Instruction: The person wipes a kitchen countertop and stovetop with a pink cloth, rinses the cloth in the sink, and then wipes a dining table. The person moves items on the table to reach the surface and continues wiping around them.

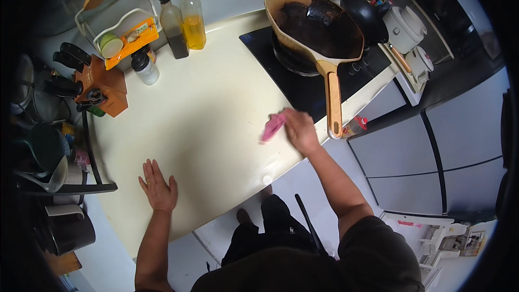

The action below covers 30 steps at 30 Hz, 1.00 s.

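A cream countertop [205,113] fills the middle of the head view. My right hand [300,130] grips a pink cloth [273,127] on it, beside the black cooktop [292,94] and just left of the long wooden handle of a large octagonal pan [303,21] with a dark, stained inside. My left hand [157,189] lies flat on the counter's left part, fingers stretched out and holding nothing.
A knife block [108,89], a lidded jar [146,70] and two oil bottles [192,24] stand at the back left. A black rack [86,186] with cookware lines the left edge. A wok [357,16] and white pots [403,27] stand at the back right, a grey cabinet [400,151] below.
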### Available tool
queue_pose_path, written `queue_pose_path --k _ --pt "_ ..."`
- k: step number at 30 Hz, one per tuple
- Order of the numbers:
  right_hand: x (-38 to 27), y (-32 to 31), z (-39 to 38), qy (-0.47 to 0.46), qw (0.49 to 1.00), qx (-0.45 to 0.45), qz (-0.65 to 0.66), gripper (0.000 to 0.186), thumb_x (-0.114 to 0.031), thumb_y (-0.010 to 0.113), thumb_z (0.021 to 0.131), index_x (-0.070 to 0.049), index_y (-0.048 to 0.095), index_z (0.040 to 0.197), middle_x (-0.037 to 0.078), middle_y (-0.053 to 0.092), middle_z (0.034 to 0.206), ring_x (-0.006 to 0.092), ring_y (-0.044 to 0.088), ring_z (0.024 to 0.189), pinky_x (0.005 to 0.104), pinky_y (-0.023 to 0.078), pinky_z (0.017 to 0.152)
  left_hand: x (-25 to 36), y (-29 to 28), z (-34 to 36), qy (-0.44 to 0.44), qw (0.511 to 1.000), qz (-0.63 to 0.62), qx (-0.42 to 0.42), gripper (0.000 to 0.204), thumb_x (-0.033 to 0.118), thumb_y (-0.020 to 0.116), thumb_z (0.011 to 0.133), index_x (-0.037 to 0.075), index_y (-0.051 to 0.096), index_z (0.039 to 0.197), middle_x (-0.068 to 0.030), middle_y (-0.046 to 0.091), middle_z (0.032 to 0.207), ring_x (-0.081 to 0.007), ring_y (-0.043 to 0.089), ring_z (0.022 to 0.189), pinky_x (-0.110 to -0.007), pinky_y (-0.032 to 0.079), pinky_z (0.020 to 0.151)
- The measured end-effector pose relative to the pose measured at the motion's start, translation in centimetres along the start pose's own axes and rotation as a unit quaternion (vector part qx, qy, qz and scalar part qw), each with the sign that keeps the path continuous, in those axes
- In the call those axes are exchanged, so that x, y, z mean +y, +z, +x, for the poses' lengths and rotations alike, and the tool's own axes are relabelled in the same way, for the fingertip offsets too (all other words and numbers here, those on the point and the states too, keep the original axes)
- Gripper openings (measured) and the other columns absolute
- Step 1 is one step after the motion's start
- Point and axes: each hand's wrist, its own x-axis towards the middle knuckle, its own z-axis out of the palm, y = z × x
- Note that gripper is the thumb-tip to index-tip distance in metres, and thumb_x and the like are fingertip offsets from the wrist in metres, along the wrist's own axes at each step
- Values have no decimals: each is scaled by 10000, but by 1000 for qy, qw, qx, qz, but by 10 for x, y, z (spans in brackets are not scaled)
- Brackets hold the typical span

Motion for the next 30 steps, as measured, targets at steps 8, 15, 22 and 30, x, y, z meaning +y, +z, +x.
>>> queue_pose_path --k 8,15,22,30 --pt "17 28 131 -204 964 -45 -166 379 -261 448 863 -90 486 1200 174 393 1303 287 321 1245 408 199 1041 0 6 1 2 1000 2 16 699 186 522 763 50 198 1368 -136 184 1428 -274 135 1333 -486 52 1062" --pt "39 40 94 -240 970 37 -10 196 -228 561 726 -89 574 863 65 571 903 212 552 813 328 420 751 -5 13 4 27 998 49 12 643 223 435 820 57 168 1381 -138 153 1438 -294 116 1336 -491 72 1059" --pt "160 -86 22 -71 992 106 -6 250 -87 461 782 -28 546 1009 121 581 872 302 558 808 400 447 711 15 -1 16 -58 997 -1 -59 518 198 429 882 39 263 1347 -161 229 1404 -313 216 1300 -382 200 1054" --pt "309 -89 -14 362 908 194 -83 505 -301 478 865 87 391 1176 308 334 1212 424 394 1089 414 315 941 205 37 -123 -83 530 -773 -338 350 257 399 897 -46 558 972 -168 592 974 -250 593 857 -382 469 808"
